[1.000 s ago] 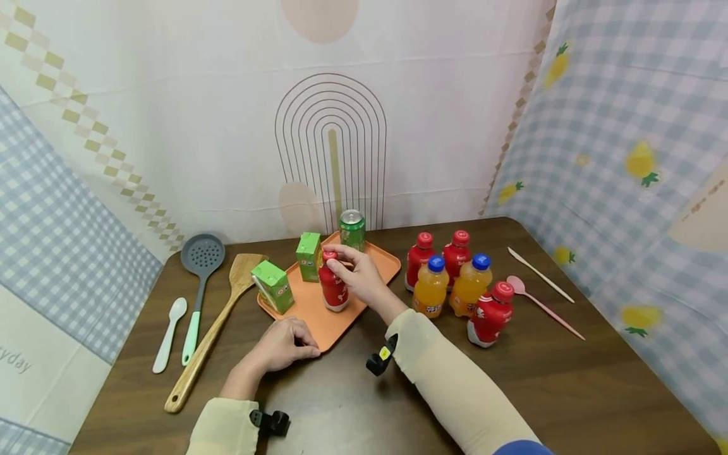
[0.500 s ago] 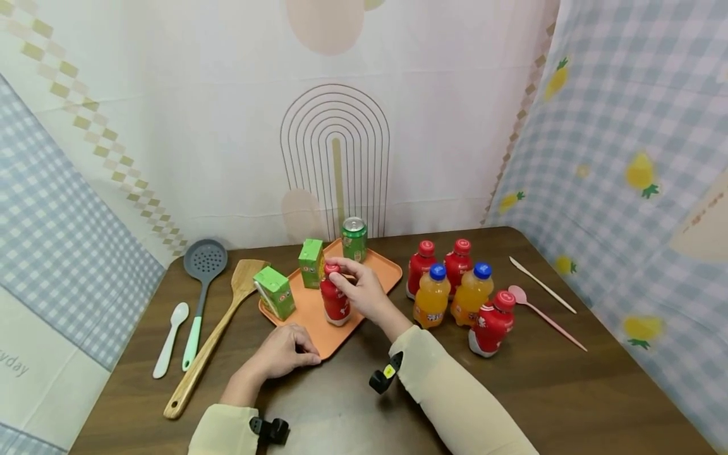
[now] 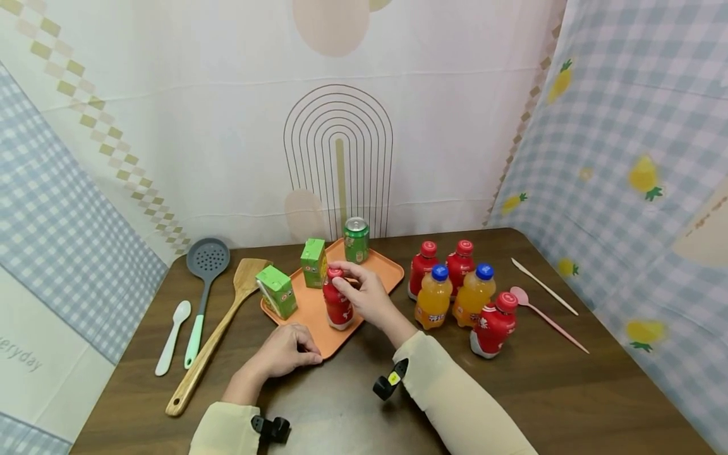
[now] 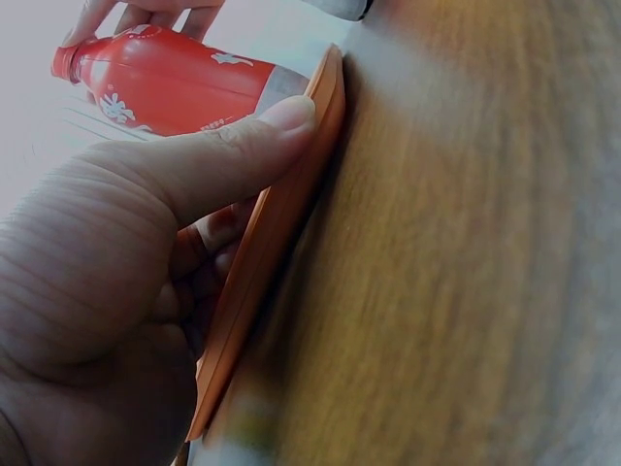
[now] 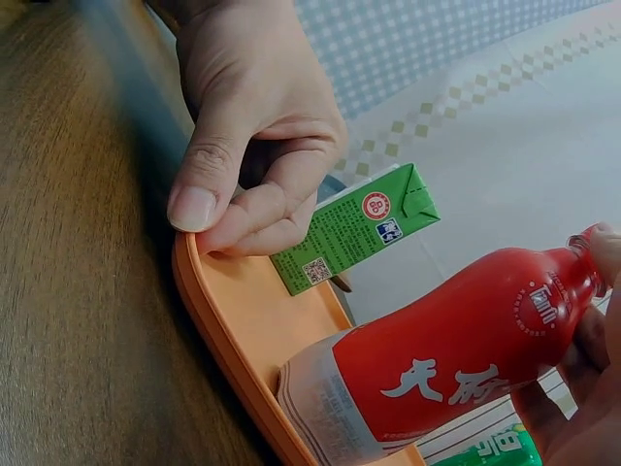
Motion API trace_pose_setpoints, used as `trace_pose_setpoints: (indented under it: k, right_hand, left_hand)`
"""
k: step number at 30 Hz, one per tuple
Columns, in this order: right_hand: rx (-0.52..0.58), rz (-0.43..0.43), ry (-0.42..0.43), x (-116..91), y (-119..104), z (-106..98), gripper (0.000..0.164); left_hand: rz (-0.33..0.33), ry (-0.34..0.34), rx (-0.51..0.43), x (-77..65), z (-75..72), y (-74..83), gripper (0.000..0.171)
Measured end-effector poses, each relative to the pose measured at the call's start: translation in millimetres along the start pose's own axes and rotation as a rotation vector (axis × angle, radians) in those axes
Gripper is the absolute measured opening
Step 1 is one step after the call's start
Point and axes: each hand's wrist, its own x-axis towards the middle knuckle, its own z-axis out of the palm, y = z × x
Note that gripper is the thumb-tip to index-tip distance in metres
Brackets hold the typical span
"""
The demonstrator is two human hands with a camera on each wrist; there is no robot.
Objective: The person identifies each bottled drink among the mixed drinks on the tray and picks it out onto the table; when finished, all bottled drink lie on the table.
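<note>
My right hand (image 3: 370,298) grips a red bottle (image 3: 339,306) around its cap and neck, thumb and fingers on either side. The bottle is upright on the orange tray (image 3: 309,316), close to its right edge. At the tray's near corner, my left hand (image 3: 289,351) pinches the rim, with the thumb (image 4: 288,115) over the edge. Two green drink cartons, a near-left carton (image 3: 277,292) and a farther carton (image 3: 313,262), are on the tray. A green can (image 3: 356,240) occupies its far corner.
Right of the tray stand more red bottles (image 3: 493,325) and two orange juice bottles (image 3: 433,297). A pink spoon (image 3: 548,319) and a pale knife (image 3: 545,286) lie beyond them. Leftward lie a wooden spatula (image 3: 222,328), a skimmer (image 3: 208,258) and a white spoon (image 3: 173,338).
The head view has tilted up slightly, so the tabletop appears a little lower. Both hands keep their holds on the red bottle and the tray.
</note>
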Motion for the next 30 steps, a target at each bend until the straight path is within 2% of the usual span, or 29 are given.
trace_pose_setpoints:
  k: [12, 23, 30]
  right_hand:
    - [-0.045, 0.001, 0.002, 0, -2, -3, 0.039]
    - [-0.133, -0.037, 0.004, -2, -5, -12, 0.037]
    - [-0.128, -0.029, 0.005, -23, -49, -20, 0.036]
  left_hand:
    - [-0.015, -0.013, 0.001, 1.3, -2.1, 0.5, 0.009]
    - [-0.037, -0.023, 0.0, 0.0, -0.2, 3.1, 0.008]
    - [-0.04, -0.012, -0.003, -0.9, -0.6, 2.9, 0.008]
